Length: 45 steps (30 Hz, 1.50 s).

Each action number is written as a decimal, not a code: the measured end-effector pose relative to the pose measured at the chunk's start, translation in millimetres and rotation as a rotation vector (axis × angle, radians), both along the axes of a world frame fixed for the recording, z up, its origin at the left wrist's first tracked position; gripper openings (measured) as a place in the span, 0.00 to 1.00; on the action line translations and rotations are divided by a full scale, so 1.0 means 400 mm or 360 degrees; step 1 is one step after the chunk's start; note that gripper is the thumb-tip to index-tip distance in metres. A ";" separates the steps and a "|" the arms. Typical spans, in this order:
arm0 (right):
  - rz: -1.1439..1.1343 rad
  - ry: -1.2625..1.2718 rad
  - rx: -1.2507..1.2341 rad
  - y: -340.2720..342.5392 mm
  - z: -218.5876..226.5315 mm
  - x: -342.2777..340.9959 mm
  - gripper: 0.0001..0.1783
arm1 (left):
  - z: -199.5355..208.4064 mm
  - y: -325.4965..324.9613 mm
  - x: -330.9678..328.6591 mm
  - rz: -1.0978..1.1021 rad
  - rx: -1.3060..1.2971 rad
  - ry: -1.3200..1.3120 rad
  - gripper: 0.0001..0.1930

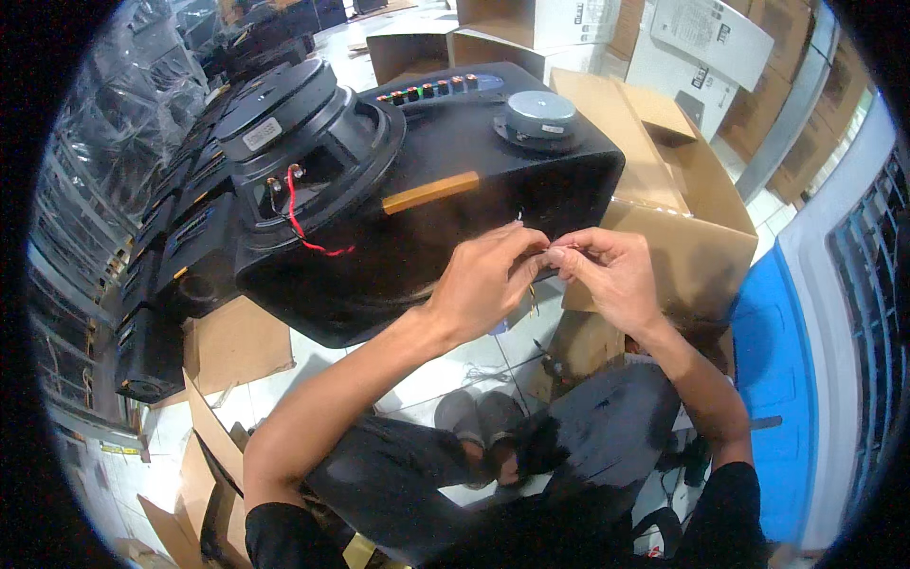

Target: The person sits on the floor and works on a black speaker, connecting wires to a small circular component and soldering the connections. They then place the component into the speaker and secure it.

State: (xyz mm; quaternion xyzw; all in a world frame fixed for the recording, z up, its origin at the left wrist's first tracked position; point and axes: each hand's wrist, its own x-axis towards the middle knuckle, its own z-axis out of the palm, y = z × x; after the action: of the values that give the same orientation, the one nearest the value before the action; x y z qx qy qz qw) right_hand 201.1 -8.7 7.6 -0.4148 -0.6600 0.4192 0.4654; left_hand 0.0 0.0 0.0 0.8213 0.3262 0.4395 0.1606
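Observation:
In front of the black speaker box point(531, 190), my left hand point(488, 275) and my right hand point(611, 275) meet with fingertips pinched together. Between them is what looks like a thin wire, mostly covered by the fingers; a loose thin strand point(534, 302) hangs just below. A large round speaker driver point(313, 142) lies magnet up on the left of the box, with a red wire point(296, 213) running from its terminal. Toward the right end sits a smaller driver point(540, 119), also magnet up. An orange-brown strip point(431, 192) lies along the box's near edge, left of my hands.
Beyond the drivers, the box carries a panel with several knobs point(441, 88). An open cardboard box point(678, 247) stands at the right, beside a blue plastic surface point(773, 379). More black speaker boxes point(199, 247) line the left. Cardboard pieces point(242, 346) lie on the white tiled floor point(417, 379).

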 end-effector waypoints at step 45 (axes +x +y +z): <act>-0.0362 0.0765 -0.0045 0.018 -0.036 -0.027 0.07 | 0.005 0.002 0.024 -0.0127 -0.0053 -0.0177 0.04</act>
State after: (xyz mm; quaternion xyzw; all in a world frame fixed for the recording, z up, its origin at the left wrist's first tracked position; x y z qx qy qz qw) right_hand 190.2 -1.6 -6.8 -0.3813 -0.4738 0.4599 0.6469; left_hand 9.6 0.8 2.0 0.8052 0.2911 0.4722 0.2096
